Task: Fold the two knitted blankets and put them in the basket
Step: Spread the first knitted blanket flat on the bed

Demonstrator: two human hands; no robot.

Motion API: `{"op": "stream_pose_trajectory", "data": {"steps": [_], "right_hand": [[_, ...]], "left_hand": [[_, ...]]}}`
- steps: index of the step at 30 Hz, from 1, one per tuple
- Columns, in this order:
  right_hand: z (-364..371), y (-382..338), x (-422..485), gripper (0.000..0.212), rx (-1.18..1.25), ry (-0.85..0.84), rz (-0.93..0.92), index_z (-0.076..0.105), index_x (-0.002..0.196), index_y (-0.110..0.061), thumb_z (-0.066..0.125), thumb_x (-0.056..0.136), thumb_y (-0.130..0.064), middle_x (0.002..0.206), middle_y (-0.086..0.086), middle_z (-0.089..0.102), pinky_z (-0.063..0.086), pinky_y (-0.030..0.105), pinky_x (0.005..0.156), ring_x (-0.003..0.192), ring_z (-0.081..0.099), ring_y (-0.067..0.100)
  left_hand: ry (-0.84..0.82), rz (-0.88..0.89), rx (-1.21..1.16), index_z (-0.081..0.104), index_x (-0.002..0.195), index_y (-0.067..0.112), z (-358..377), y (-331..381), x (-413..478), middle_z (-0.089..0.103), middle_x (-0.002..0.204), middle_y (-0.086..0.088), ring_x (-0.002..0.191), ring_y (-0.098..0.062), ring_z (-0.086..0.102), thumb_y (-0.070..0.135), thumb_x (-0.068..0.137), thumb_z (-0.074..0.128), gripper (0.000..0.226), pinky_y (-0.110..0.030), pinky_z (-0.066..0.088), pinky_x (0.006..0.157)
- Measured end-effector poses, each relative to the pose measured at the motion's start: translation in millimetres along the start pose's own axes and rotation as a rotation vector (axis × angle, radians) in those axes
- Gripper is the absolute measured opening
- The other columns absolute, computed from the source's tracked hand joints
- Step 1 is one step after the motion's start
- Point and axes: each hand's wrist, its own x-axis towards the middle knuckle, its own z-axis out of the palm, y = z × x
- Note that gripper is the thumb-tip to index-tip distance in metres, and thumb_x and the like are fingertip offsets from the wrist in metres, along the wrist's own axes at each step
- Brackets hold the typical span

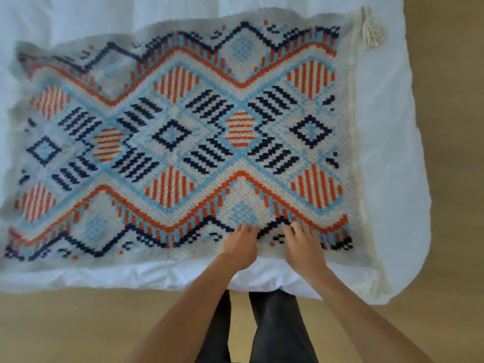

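Blanket: one knitted blanket (183,132), cream with orange, navy and pale blue diamonds, lies spread flat and pattern-up on the bed (392,153). Its near edge runs just inside the bed's near edge and its right edge runs close to the bed's right edge.
Tassel: a cream tassel (372,32) hangs off the blanket's corner at the bed's far right corner.
Left grip: the left grip (241,246) rests on the blanket's near border, right of the middle, fingers bent down onto the knit. I cannot tell whether it pinches any fabric.
Right grip: the right grip (302,244) sits just beside the left, on the same border and in the same bent-finger pose. Whether it holds the fabric is equally unclear.
Not in view: the second blanket and the basket.
Stage: judging by the flat spread, folding of this blanket has not begun.
Handling: likely soft, floppy and fairly light. The loose knit should stretch and sag, and it will probably drag on the duvet rather than slide.
Where to hold: the two near corners look best, pinching the plain cream border. Grips this close together would probably let the sides droop when lifted.
Risk: fingers snagging in open stitches, or the tassel catching inside a fold.
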Motion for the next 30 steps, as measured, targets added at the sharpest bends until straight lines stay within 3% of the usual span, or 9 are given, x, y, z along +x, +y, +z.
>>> {"op": "stream_pose_trajectory", "data": {"steps": [3,7,12,15,18,23,26,30], "right_hand": [[1.5,-48.7,17.1,0.025,-0.015,-0.045,-0.086,0.064,0.089,-0.004,0.071,0.065,-0.002,0.088,0.014,0.061,0.051,0.038,0.064,0.079,0.06,0.031],[13.8,-115.8,35.9,0.031,0.015,-0.059,-0.177,0.058,0.112,-0.004,0.056,0.082,-0.006,0.109,0.016,0.056,0.047,0.041,0.082,0.1,0.053,0.034],[26.3,-218.6,54.3,0.044,-0.009,-0.037,-0.23,0.056,0.122,-0.01,0.065,0.079,-0.011,0.124,0.016,0.053,0.046,0.044,0.085,0.11,0.051,0.035],[36.9,-293.1,58.6,0.047,-0.024,-0.029,-0.239,0.059,0.119,-0.011,0.069,0.073,-0.011,0.122,0.017,0.055,0.049,0.046,0.08,0.109,0.053,0.036],[50.7,-366.8,58.3,0.044,-0.054,-0.055,-0.235,0.062,0.109,-0.011,0.071,0.066,-0.007,0.11,0.016,0.059,0.05,0.041,0.072,0.094,0.058,0.034],[79.6,-493.2,67.6,0.055,-0.121,-0.133,-0.291,0.059,0.117,-0.011,0.071,0.064,-0.004,0.114,0.018,0.056,0.05,0.042,0.08,0.097,0.056,0.035],[86.4,-540.9,81.5,0.057,-0.195,-0.14,-0.262,0.058,0.118,-0.011,0.073,0.064,-0.004,0.112,0.018,0.057,0.05,0.043,0.08,0.095,0.057,0.035],[91.0,-567.7,96.9,0.056,-0.286,-0.161,-0.215,0.065,0.109,-0.011,0.082,0.055,-0.008,0.097,0.016,0.063,0.053,0.041,0.068,0.084,0.061,0.032]], "left_hand": [[0.041,-0.095,-0.036,0.041,0.124,0.01,-5.9,-54.7,-20.5,0.043,0.126,-0.011,0.117,-0.029,0.042,0.01,0.093,0.04,0.031,-0.036,0.043,0.08],[0.104,-0.198,-0.049,0.039,0.128,0.011,-5.0,-126.1,-49.6,0.038,0.131,-0.012,0.122,-0.031,0.036,0.011,0.092,0.041,0.037,-0.04,0.041,0.091],[0.241,-0.227,-0.031,0.038,0.129,0.012,-1.2,-218.8,-83.3,0.036,0.132,-0.012,0.122,-0.031,0.035,0.016,0.089,0.046,0.04,-0.039,0.04,0.093],[0.279,-0.227,-0.002,0.036,0.129,0.013,1.0,-287.9,-106.5,0.037,0.13,-0.012,0.119,-0.031,0.037,0.014,0.085,0.047,0.046,-0.039,0.038,0.092],[0.286,-0.241,0.008,0.037,0.129,0.013,5.1,-363.2,-135.2,0.038,0.129,-0.012,0.118,-0.031,0.037,0.013,0.083,0.047,0.046,-0.039,0.037,0.093],[0.285,-0.38,0.065,0.038,0.132,0.014,12.1,-509.3,-196.3,0.039,0.131,-0.012,0.119,-0.033,0.037,0.014,0.084,0.047,0.05,-0.04,0.037,0.093],[0.222,-0.495,0.086,0.034,0.136,0.016,12.1,-574.1,-226.3,0.038,0.13,-0.012,0.118,-0.032,0.037,0.014,0.08,0.051,0.058,-0.039,0.039,0.088],[0.167,-0.527,0.158,0.032,0.135,0.018,11.1,-610.7,-234.9,0.036,0.128,-0.011,0.11,-0.03,0.04,0.013,0.079,0.056,0.061,-0.038,0.043,0.079]]}}
